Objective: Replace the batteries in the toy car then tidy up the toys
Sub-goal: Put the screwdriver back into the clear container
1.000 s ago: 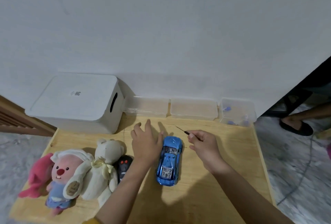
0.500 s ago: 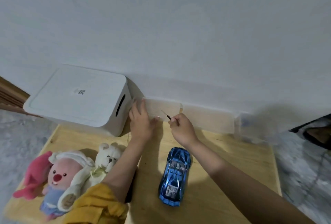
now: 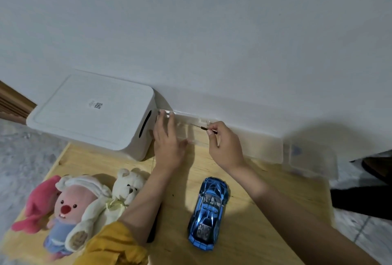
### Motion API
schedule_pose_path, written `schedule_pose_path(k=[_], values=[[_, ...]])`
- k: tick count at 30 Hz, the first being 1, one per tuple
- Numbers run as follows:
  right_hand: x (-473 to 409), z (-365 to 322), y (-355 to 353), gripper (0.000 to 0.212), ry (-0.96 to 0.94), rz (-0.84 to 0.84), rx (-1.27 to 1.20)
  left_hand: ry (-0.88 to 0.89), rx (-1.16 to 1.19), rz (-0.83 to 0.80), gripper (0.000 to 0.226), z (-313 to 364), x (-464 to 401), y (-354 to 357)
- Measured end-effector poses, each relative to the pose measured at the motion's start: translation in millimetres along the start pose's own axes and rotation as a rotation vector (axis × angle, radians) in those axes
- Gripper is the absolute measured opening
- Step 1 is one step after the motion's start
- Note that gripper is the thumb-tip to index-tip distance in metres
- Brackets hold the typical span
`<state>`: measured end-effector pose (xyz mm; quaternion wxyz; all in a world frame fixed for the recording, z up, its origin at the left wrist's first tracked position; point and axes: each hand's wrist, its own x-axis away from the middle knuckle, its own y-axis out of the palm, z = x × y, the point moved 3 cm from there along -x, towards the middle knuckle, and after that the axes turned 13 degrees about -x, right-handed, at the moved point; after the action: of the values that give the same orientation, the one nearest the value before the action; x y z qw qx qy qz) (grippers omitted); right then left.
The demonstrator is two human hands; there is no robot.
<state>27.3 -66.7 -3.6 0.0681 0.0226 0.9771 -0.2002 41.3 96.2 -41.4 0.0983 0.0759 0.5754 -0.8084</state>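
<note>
On wooden table (image 3: pixel 250 233), shiny blue toy car (image 3: pixel 209 214) upright, untouched, wheels down

Two bare forearms enter from the bottom of the frame. The left hand (image 3: pixel 167 144) has no ring, watch or band on it — the only clothing in view is a mustard-yellow sleeve (image 3: pixel 114 245) bunched in soft folds at the lower centre-left, ending well short of the wrist. The right hand (image 3: pixel 226 146) and its arm are uncovered along their whole visible length — no sleeve, no jewellery.
</note>
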Motion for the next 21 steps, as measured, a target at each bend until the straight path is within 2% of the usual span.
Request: schedule_pose_path(k=[4, 8, 15, 19, 21], values=[[1.7, 12.1, 12.8, 0.011, -0.075, 0.046, 0.217, 0.063, -0.059, -0.013, 0.097, -2.8, -6.4, -3.4], [-3.6, 20.7, 31.9, 0.006, -0.017, 0.116, 0.365, 0.083, -0.087, -0.006, 0.1, -4.1, -9.1, -2.5], [-0.1, 25.6, 37.7, 0.013, 0.026, 0.163, 0.35, 0.083, -0.103, 0.006, 0.098, -5.7, -9.5, 2.2], [12.8, 8.7, 20.2, 0.015, -0.149, 0.295, 0.308, 0.073, -0.103, 0.008, 0.099, -5.1, -9.5, 4.0], [10.8, 0.7, 10.8, 0.021, -0.222, 0.29, 0.312, 0.066, -0.092, 0.015, 0.095, -4.2, -7.3, 2.9]])
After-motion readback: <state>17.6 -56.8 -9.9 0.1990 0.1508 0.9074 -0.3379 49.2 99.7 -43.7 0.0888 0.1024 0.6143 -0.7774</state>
